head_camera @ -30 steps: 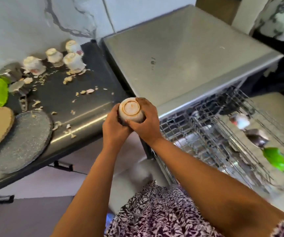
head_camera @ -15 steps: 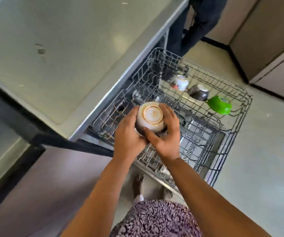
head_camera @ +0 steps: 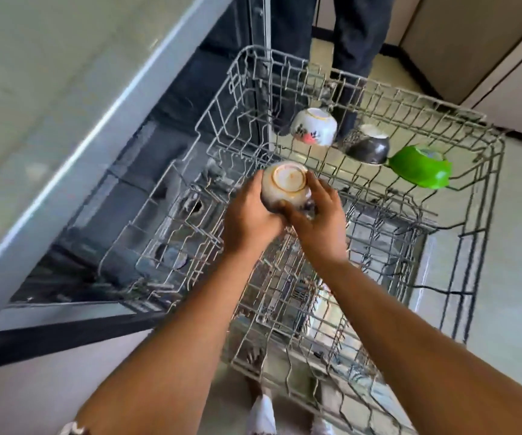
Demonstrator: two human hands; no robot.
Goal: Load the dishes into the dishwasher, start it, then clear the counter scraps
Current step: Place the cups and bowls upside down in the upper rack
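Steel worktop [head_camera: 65,73] fills the ten o'clock side, its edge running diagonally above the open dishwasher. Below it, the pulled-out wire rack [head_camera: 441,233] takes up the centre, with bare tines across its six o'clock half and along its nine o'clock side, so there is plenty of room to set things down. Three bowls sit rim-down along the one o'clock edge, probably so water drains off: a floral white bowl [head_camera: 313,127], just beside it a dark bowl [head_camera: 369,146], then a green bowl [head_camera: 419,166]. Someone's dark trouser legs [head_camera: 347,32] stand at twelve o'clock beyond the rack. At the centre, left hand [head_camera: 247,218] and right hand [head_camera: 322,221] cup a cream bowl [head_camera: 286,183] upside down above the tines, fingers curled round its sides, likely lowering it in line with the others.
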